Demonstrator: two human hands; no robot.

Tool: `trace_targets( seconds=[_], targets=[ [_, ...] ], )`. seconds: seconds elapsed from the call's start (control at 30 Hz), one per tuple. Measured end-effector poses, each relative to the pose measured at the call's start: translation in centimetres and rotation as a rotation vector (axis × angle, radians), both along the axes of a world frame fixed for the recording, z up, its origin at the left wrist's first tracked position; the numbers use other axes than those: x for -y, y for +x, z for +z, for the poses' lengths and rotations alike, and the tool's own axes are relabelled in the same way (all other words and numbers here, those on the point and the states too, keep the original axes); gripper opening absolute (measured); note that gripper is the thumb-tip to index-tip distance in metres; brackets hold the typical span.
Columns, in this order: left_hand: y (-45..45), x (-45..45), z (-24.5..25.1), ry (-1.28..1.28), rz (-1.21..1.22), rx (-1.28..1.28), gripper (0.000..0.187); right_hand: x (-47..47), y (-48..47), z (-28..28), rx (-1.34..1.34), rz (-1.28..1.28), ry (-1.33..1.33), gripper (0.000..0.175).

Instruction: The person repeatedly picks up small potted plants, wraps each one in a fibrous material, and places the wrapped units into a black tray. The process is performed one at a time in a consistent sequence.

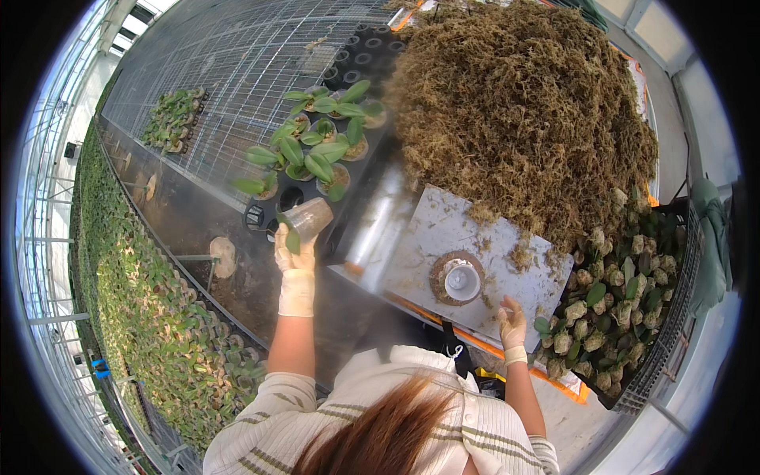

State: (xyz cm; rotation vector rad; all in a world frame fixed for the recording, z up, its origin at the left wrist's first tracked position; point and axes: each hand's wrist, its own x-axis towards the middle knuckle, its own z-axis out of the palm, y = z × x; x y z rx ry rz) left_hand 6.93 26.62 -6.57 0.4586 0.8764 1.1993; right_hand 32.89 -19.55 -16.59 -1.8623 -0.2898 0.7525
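My left hand, in a pale glove, holds a clear plastic pot tilted on its side, with a green leaf hanging over the fingers. The pot is at the near end of a black pot tray that carries several potted orchid plants. My right hand, gloved too, is above the near right edge of a grey board. Its fingers are slightly bent and hold nothing. A white plastic cup sits within a brown round ring on the board.
A large heap of dry moss covers the bench behind the board. To the right stands a black crate with moss-rooted seedlings. A wire mesh bench extends left, bearing another plant tray. Rows of plants line the far left.
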Motion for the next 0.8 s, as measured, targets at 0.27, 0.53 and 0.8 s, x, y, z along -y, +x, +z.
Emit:
trace_targets(
  seconds=[0.27, 0.53, 0.8],
  targets=[
    [-3.2, -13.4, -2.0, 0.29, 0.007, -1.541, 0.036, 1.5, 8.2, 1.2, 0.378, -0.319, -0.088, 0.03],
    [11.9, 1.0, 3.5, 1.309, -0.21, -1.308, 0.039, -1.0, 29.5, 4.4, 0.722, -0.397, -0.991, 0.055],
    [23.9, 11.0, 0.4, 0.677, -1.02, -0.475, 0.022, -6.3, 23.0, 6.2, 0.293, -0.879, 0.423, 0.037]
  ],
)
